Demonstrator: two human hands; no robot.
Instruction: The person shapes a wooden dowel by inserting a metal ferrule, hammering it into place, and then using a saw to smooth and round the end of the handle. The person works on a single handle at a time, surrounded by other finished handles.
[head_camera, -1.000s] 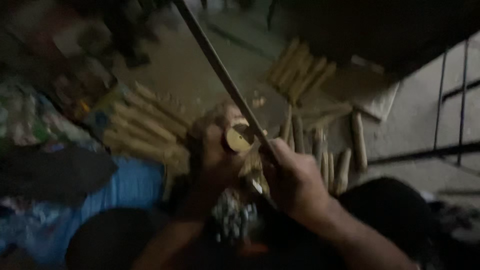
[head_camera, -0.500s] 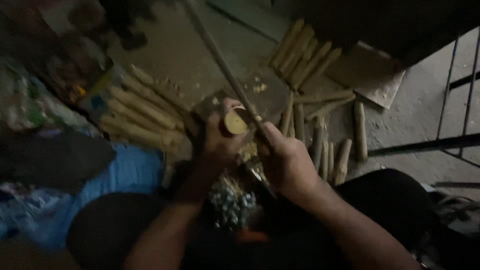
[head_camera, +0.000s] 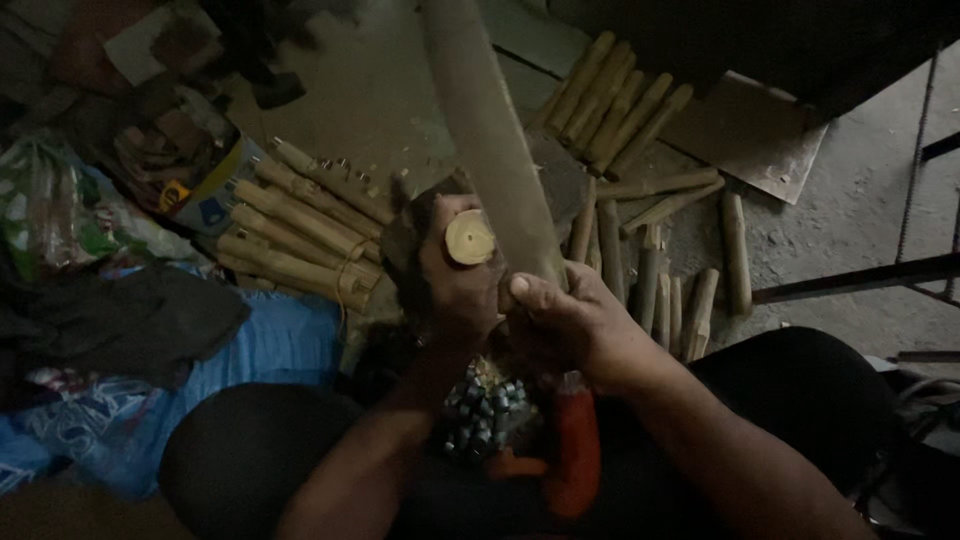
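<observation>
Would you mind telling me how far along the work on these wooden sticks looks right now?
Done, apparently: a bundle of sticks lies laid together at left. In hand: the left hand holds a short round stick end-up, while the right hand grips a long blade beside it. Left, I would guess: loose sticks scattered on the floor, and a pile of small metal caps on the lap.

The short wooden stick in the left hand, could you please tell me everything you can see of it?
The wooden stick is a short round piece, pale yellowish wood by its look, with its cut end facing the camera. That end is roughly circular, with a small dark mark near the middle. The left hand wraps around it, hiding its length. A long flat blade, held by the right hand, passes just to its right; contact is unclear.
</observation>
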